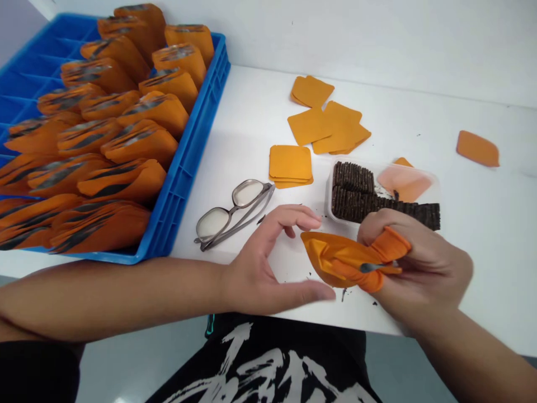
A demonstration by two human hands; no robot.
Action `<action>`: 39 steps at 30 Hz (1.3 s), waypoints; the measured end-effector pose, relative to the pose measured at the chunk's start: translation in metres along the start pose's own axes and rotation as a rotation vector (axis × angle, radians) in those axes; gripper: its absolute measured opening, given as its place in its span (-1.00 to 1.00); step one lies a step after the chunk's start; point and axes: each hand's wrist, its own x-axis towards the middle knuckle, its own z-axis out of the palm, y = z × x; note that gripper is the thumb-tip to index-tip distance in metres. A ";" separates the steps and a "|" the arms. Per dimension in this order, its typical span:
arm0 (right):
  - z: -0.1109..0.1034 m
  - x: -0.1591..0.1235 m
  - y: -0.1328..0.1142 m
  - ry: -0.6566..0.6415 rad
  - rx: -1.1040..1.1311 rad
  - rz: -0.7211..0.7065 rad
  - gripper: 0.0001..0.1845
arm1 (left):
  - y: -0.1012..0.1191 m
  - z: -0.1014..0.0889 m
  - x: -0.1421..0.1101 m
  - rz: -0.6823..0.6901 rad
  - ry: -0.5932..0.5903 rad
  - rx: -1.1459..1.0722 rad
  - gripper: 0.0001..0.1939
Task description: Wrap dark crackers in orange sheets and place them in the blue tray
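Note:
My right hand (pixel 436 263) is closed on a creased orange sheet (pixel 325 252), pinching its right end. Orange covers sit on the thumb and a finger of that hand, and a small grey pointed piece (pixel 370 267) shows between them; I cannot tell what it is. Fingers curved and apart, my left hand (pixel 268 268) is open with nothing in it, its fingertips near the left end of the sheet. Just beyond my right hand stands a clear plastic box (pixel 331 196) holding rows of thin dark pieces (pixel 354 204).
A blue divided crate (pixel 184 162) packed with bundles of orange sheets (pixel 138 179) stands left. Eyeglasses (pixel 230 212) lie beside it. Loose orange sheets (pixel 310 126) are spread farther back, with one sheet (pixel 477 148) at the right. Dark crumbs dot the white table (pixel 243 129).

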 end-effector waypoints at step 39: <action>0.023 -0.008 -0.004 -0.068 -0.141 -0.100 -0.73 | -0.006 -0.005 0.001 -0.034 -0.102 0.159 -0.47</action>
